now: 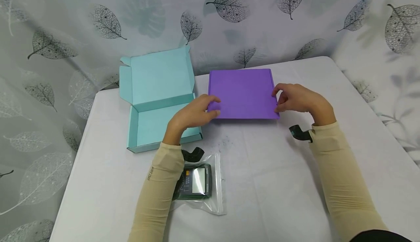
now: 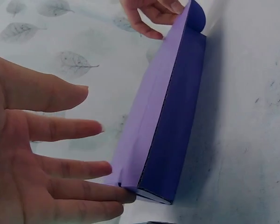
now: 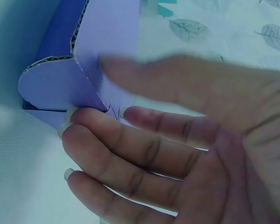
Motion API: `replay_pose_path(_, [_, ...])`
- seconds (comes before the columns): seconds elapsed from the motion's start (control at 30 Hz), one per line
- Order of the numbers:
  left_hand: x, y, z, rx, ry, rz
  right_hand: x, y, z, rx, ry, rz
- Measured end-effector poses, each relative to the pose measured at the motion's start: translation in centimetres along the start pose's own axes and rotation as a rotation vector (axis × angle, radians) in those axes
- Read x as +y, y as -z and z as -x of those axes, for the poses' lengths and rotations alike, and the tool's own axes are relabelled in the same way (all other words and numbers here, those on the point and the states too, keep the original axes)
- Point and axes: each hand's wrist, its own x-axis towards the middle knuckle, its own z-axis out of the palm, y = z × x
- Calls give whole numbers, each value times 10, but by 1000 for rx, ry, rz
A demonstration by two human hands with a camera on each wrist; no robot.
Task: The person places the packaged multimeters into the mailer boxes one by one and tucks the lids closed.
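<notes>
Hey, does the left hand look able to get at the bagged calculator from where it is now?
Probably yes. The left hand only touches the purple box with straight fingers, and the bagged calculator lies uncovered on the table beside that forearm; it would need pulling back.

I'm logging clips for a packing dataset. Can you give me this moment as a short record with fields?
surface: white table
left hand: fingers touching the purple box's left near corner
right hand: fingertips on its right edge flap
purple box: closed, flat
teal box: open, lid raised, left of the purple box
bagged calculator: near edge, under the left forearm
</notes>
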Motion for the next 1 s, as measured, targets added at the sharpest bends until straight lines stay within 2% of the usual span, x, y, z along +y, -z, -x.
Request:
replay_pose_path(0.23, [-7,-7,-4,72,97,30,2,-5,2,-21,-18,-42])
replay_pose_path(0.5, [-12,-18,-4,175,271,109,5,-11,5,-70,-35,-123])
replay_pose_path(0.57, [-13,-20,-4,186,284,81,6,-12,5,-69,-29,-151])
replay_pose_path(0.83, [-7,-28,-2,145,275,-48,13,-24,17,-18,-48,-276])
replay_pose_path(1.0, [-5,-30,-1,153,301,-83,13,-32,22,37,-84,-306])
